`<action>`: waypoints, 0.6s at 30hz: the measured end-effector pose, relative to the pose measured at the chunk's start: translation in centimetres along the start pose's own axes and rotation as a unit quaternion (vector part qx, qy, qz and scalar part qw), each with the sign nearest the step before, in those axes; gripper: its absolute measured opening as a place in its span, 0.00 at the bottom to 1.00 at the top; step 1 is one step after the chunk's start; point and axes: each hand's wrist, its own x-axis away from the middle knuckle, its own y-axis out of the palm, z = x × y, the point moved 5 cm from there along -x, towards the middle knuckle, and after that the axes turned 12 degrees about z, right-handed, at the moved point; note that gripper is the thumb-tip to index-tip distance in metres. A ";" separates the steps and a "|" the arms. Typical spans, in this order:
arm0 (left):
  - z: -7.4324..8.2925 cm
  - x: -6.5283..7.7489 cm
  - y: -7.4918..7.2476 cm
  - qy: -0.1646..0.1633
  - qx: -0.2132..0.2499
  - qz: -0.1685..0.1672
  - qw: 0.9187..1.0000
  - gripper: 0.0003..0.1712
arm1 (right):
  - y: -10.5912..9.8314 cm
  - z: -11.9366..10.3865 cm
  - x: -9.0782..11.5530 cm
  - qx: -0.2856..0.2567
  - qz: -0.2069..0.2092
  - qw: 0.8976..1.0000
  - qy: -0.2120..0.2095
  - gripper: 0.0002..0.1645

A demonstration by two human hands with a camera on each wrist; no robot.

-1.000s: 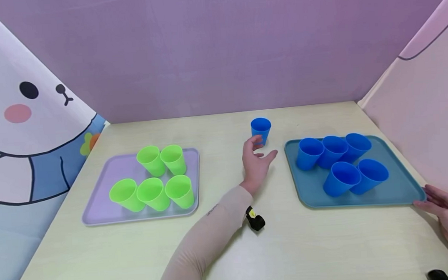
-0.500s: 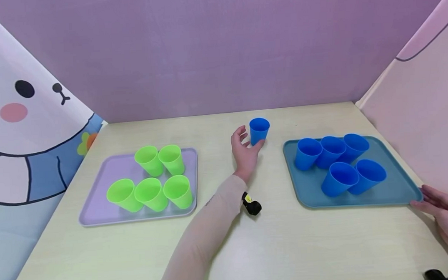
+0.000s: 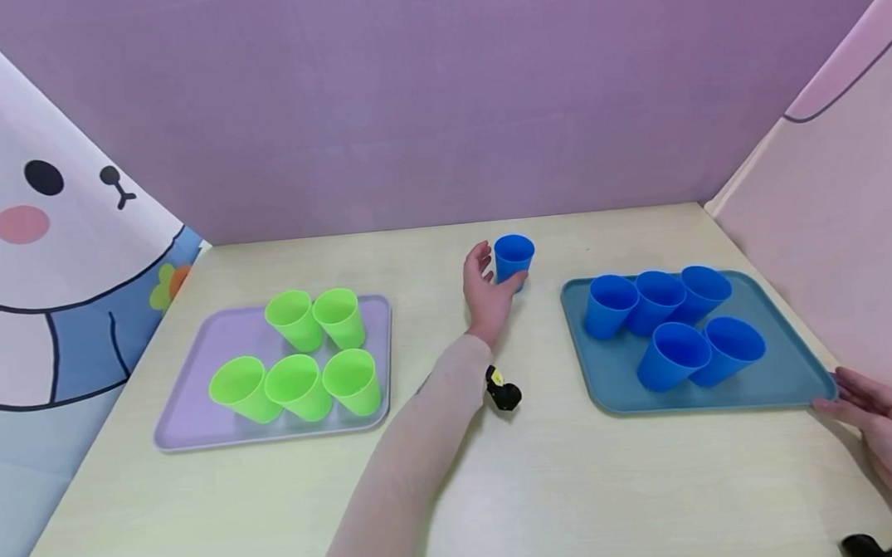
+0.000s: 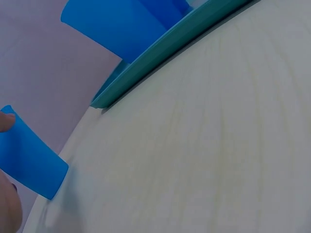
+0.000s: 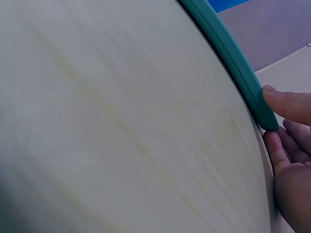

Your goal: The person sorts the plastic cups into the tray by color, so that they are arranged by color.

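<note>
A lone blue cup [image 3: 514,255] stands upright on the table between the two trays. My left hand [image 3: 487,297] is around it, thumb across its near side and fingers along its left. In the left wrist view, the thumb [image 4: 6,122] lies against this cup [image 4: 30,158] near the rim; most of the hand is out of that view. At the far right, my right hand [image 3: 882,430] pinches the near right corner of the blue-green tray [image 3: 794,371]. The right wrist view has its thumb [image 5: 286,104] on the tray rim [image 5: 238,68] and a finger below.
Several blue cups [image 3: 674,356] stand grouped on the blue-green tray. To the left, a purple tray [image 3: 197,389] carries several light green cups [image 3: 297,389]. A purple backdrop [image 3: 438,104] closes off the table's far edge, with printed panels on both sides.
My left hand has gone from in front of the lone blue cup to its left side, then closed in around it. The right hand has stayed at the tray corner.
</note>
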 end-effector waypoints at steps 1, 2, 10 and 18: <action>0.0 -0.1 0.0 -0.003 -0.003 -0.001 1.000 0.41 | 0.0 -0.1 0.0 0.000 -0.001 1.000 0.003 0.46; 0.0 -0.1 0.1 -0.007 -0.006 -0.004 1.000 0.41 | 0.1 -0.1 0.0 -0.003 -0.002 1.000 0.003 0.46; 0.0 -0.3 0.6 -0.020 -0.026 -0.017 0.999 0.41 | 0.0 0.1 -0.2 -0.040 -0.009 0.999 0.005 0.50; 0.4 -0.4 0.8 -0.011 -0.026 -0.015 0.999 0.39 | -0.1 0.2 -0.2 -0.045 -0.014 0.999 0.007 0.50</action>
